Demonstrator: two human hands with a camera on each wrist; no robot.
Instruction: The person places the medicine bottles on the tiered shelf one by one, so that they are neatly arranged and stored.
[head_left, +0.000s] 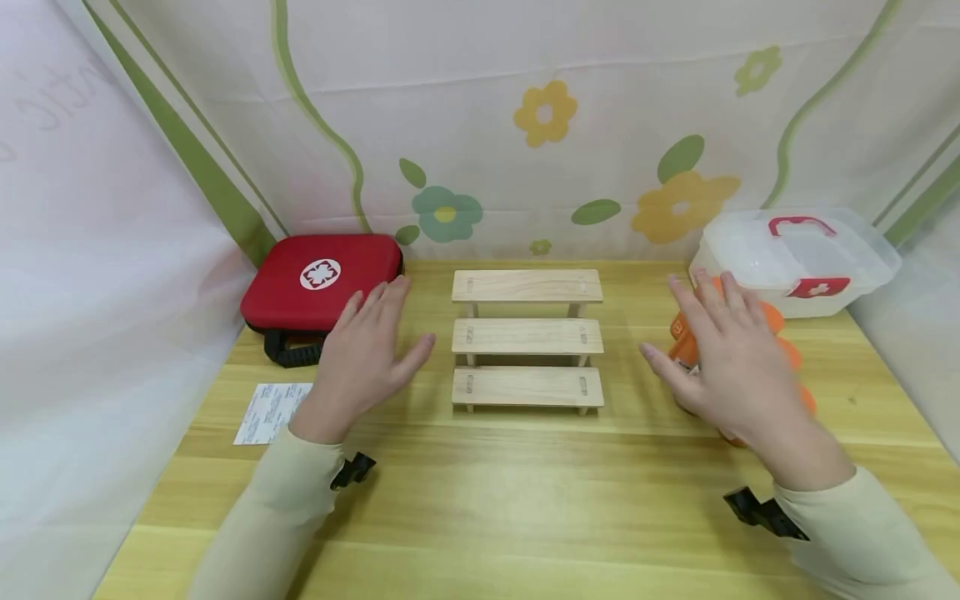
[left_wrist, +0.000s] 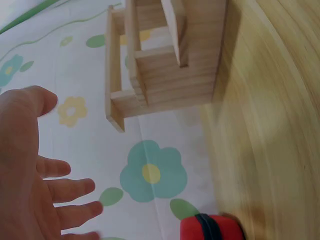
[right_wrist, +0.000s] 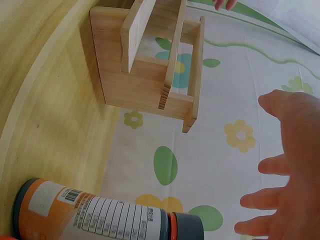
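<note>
My left hand [head_left: 362, 360] hovers with fingers spread, near the red first-aid case [head_left: 285, 283] and its black handle. Below its wrist lies a small white printed packet [head_left: 264, 414], partly covered. On the other side, my right hand [head_left: 742, 371] is held above several orange bottles [head_left: 772, 318], hiding most of them. One orange bottle [right_wrist: 127, 218] with a dark cap and printed white label appears in the right wrist view. Between the hands stands a three-step wooden rack [head_left: 527, 336], touched by neither. Both hands hold nothing.
A clear-lidded white medicine box [head_left: 742, 262] with a red handle stands at the back right. The wooden table [head_left: 517, 508] backs onto a flower-patterned curtain [head_left: 480, 117]. Black wrist-camera mounts [head_left: 765, 512] stick out from the sleeves.
</note>
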